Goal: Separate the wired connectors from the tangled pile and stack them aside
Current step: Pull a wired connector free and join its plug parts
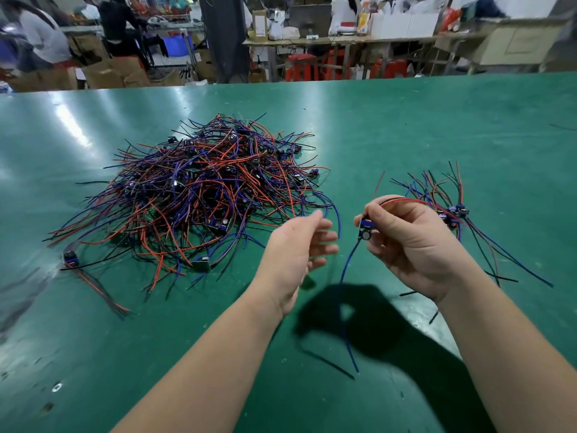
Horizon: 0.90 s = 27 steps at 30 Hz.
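Observation:
A big tangled pile (199, 195) of small connectors with red, blue and black wires lies on the green table (406, 126) at centre left. A small set-aside stack (452, 210) of the same wired connectors lies to the right. My right hand (409, 242) is raised between them and pinches one wired connector (366, 228); its red wire arcs over my fingers and its blue wire hangs down to the table. My left hand (296, 245) hovers just left of it, fingers relaxed and a little blurred, holding nothing.
One loose wired connector (71, 257) lies apart at the pile's lower left. The table's far edge runs across the top. Beyond it are workbenches, red stools, cardboard boxes and people working.

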Each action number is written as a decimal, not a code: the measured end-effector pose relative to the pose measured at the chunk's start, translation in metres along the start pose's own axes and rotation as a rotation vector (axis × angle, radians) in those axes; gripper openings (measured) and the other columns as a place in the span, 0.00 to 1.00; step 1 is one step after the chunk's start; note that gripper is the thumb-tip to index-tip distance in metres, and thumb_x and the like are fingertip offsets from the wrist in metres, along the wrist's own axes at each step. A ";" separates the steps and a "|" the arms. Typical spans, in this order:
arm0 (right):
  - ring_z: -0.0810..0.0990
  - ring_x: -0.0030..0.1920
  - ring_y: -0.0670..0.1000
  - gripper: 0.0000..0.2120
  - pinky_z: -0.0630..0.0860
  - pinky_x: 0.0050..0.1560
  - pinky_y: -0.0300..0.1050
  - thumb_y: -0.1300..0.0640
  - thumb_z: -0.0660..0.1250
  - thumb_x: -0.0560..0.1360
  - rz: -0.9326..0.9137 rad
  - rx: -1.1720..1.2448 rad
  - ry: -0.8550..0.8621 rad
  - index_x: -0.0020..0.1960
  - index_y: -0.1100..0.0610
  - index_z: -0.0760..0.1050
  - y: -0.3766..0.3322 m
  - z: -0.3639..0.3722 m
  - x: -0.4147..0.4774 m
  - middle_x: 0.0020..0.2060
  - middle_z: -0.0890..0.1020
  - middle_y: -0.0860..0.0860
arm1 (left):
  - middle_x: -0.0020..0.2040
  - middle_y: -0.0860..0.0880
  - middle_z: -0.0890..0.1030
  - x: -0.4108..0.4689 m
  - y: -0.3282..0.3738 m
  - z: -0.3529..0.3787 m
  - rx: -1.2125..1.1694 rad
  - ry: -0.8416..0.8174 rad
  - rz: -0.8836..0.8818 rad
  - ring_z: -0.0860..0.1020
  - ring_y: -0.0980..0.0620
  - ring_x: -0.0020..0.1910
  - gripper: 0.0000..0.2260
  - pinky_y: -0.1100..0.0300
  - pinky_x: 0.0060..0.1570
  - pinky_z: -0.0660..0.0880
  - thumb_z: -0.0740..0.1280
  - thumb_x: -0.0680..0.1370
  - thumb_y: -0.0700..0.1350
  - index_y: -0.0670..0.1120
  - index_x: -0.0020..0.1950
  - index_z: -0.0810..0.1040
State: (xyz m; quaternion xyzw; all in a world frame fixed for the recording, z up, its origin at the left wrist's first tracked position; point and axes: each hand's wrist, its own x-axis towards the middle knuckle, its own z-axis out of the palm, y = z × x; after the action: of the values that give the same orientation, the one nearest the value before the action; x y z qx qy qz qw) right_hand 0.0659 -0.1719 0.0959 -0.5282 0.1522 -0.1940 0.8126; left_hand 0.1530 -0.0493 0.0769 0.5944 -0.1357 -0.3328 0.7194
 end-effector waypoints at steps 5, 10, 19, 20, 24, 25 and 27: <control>0.65 0.19 0.43 0.03 0.62 0.20 0.30 0.57 0.72 0.61 -0.059 -0.167 0.066 0.32 0.56 0.79 0.005 0.006 -0.003 0.26 0.78 0.49 | 0.44 0.57 0.82 -0.006 -0.005 0.004 0.095 -0.218 0.204 0.79 0.62 0.44 0.13 0.65 0.45 0.73 0.68 0.70 0.52 0.50 0.53 0.77; 0.67 0.18 0.44 0.02 0.67 0.21 0.32 0.59 0.72 0.61 -0.065 -0.123 0.078 0.30 0.56 0.80 0.001 0.006 -0.003 0.27 0.80 0.52 | 0.48 0.45 0.83 -0.008 -0.009 0.003 0.098 -0.280 0.195 0.79 0.56 0.47 0.15 0.67 0.54 0.74 0.69 0.75 0.37 0.45 0.61 0.73; 0.68 0.19 0.44 0.02 0.60 0.21 0.31 0.54 0.72 0.60 -0.140 -0.146 0.156 0.30 0.51 0.81 -0.008 -0.003 0.001 0.29 0.82 0.48 | 0.22 0.56 0.61 -0.007 -0.004 0.002 0.044 -0.427 -0.010 0.58 0.58 0.18 0.12 0.64 0.28 0.70 0.59 0.81 0.49 0.46 0.48 0.79; 0.68 0.19 0.44 0.02 0.61 0.21 0.31 0.54 0.72 0.60 -0.142 -0.153 0.164 0.30 0.51 0.81 -0.008 -0.005 0.002 0.28 0.81 0.47 | 0.23 0.55 0.61 -0.008 -0.002 0.003 0.070 -0.444 -0.085 0.58 0.57 0.18 0.14 0.64 0.26 0.70 0.61 0.79 0.55 0.47 0.47 0.80; 0.69 0.20 0.45 0.03 0.61 0.22 0.33 0.56 0.74 0.62 -0.149 -0.313 0.122 0.32 0.54 0.82 0.000 -0.006 0.003 0.25 0.79 0.49 | 0.32 0.51 0.79 -0.008 -0.007 0.008 0.118 -0.260 -0.068 0.68 0.56 0.19 0.17 0.65 0.21 0.69 0.71 0.70 0.58 0.47 0.50 0.78; 0.69 0.20 0.45 0.03 0.62 0.22 0.33 0.57 0.75 0.63 -0.148 -0.377 0.103 0.32 0.55 0.82 0.004 -0.005 0.003 0.24 0.79 0.49 | 0.35 0.51 0.82 -0.007 -0.009 0.007 0.103 -0.196 -0.010 0.71 0.56 0.20 0.15 0.66 0.20 0.69 0.72 0.72 0.55 0.46 0.50 0.78; 0.71 0.22 0.44 0.05 0.63 0.22 0.33 0.59 0.74 0.66 -0.134 -0.451 0.089 0.32 0.55 0.81 0.010 -0.003 0.003 0.24 0.79 0.49 | 0.35 0.52 0.83 -0.006 -0.011 0.004 0.104 -0.122 0.058 0.73 0.58 0.21 0.06 0.67 0.20 0.68 0.70 0.75 0.46 0.44 0.48 0.79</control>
State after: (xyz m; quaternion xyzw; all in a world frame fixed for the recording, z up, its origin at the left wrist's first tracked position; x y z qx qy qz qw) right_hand 0.0688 -0.1720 0.0850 -0.6961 0.1918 -0.2315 0.6520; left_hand 0.1422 -0.0494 0.0688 0.6053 -0.2133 -0.3401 0.6874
